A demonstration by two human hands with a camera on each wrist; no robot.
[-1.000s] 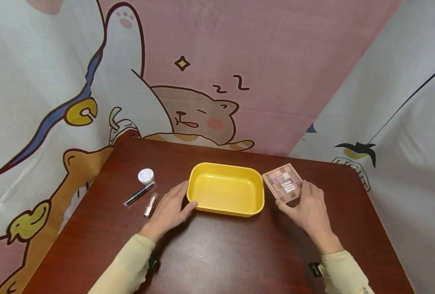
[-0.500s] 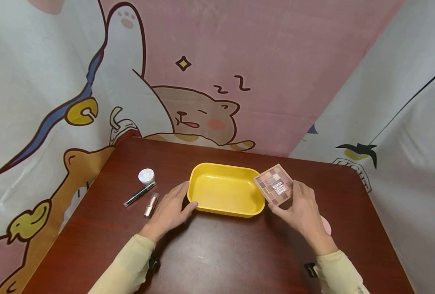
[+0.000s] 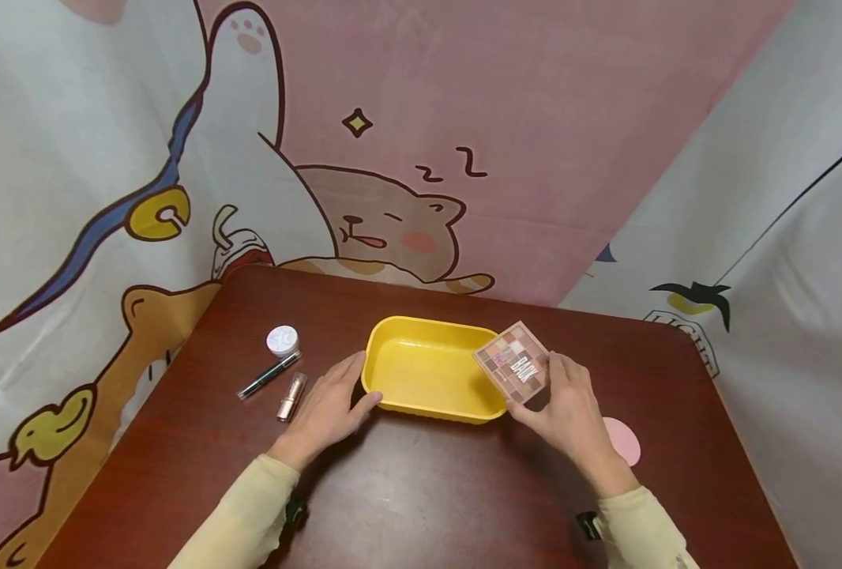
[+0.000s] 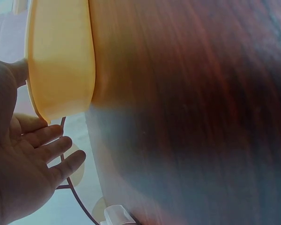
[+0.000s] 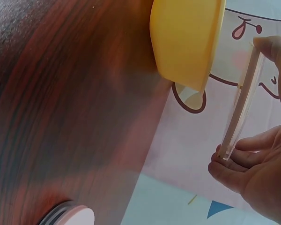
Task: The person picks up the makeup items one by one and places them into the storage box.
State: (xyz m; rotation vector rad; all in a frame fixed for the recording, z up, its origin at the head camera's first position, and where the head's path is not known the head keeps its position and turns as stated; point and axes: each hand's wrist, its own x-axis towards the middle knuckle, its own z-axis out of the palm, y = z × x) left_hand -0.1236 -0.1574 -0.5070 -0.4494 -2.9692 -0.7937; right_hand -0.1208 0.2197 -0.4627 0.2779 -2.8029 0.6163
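Observation:
My right hand [image 3: 570,403] pinches an eyeshadow palette [image 3: 513,362] between thumb and fingers. The palette, with a grid of brown and pink shades and white lettering on its lid, overlaps the right end of a yellow tray [image 3: 492,416]. In the right wrist view the palette [image 5: 243,103] shows edge-on, raised above the tray's rim. My left hand [image 3: 328,407] rests at the tray's left end, thumb by the front corner and fingers along the side. Those fingers look relaxed and nearly straight in the left wrist view, the index fingertip right at the yellow rim [image 4: 61,116].
Left of the left hand lie a lipstick tube [image 3: 292,397], a slim dark pen-like tube [image 3: 269,375] and a small white round jar [image 3: 283,341]. A round pink-topped container [image 3: 623,442] stands beside the right wrist. A cartoon-printed curtain [image 3: 535,158] borders the dark wooden table [image 3: 407,506].
My right hand has carried the palette leftward, from beside the tray to over its right end. The pink-topped container has come into view. My left hand and the tray have stayed put.

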